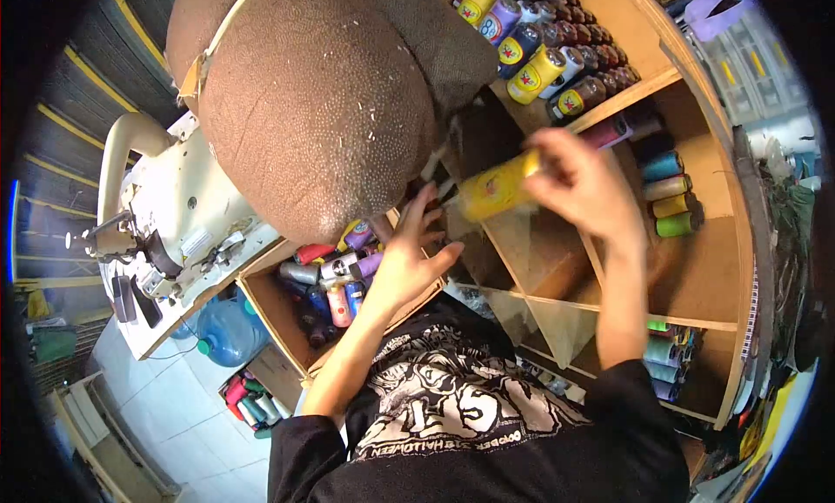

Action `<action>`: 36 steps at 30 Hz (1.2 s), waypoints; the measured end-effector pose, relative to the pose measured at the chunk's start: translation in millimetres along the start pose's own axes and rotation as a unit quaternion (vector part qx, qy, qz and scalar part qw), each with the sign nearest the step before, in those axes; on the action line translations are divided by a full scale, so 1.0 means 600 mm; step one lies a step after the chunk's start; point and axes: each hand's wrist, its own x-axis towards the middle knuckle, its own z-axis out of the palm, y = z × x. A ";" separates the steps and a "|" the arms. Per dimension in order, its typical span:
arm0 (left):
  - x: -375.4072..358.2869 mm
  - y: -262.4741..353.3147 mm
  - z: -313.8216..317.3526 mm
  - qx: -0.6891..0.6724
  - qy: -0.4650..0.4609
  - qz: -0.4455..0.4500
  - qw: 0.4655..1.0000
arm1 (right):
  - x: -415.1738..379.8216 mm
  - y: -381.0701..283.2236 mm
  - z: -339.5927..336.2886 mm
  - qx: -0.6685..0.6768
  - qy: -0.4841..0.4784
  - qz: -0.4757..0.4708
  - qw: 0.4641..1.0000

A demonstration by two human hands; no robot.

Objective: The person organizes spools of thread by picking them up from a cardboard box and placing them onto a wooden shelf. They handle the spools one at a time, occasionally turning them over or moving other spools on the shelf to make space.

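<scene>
My right hand (578,185) is closed around one end of a yellow thread spool (497,188), which is slightly blurred by motion and held tilted in front of the shelf. My left hand (410,258) is open with its fingers spread, over the edge of a wooden box (265,316). Inside that box lie several thread spools (337,303) in red, silver, blue, pink and purple. A large bulky brown dotted bundle (317,111) hangs over the box's far side and hides part of it.
A wooden shelf (696,298) with compartments stands on the right, rows of thread spools (537,75) on its top level. Left is a sewing machine (191,203) on a white table. Below sit a blue water bottle (230,333) and another box of spools (252,405).
</scene>
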 end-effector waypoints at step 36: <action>-0.118 -0.139 -0.141 0.407 0.083 -0.137 0.900 | 0.012 -0.067 -0.075 -0.114 0.055 -0.007 0.992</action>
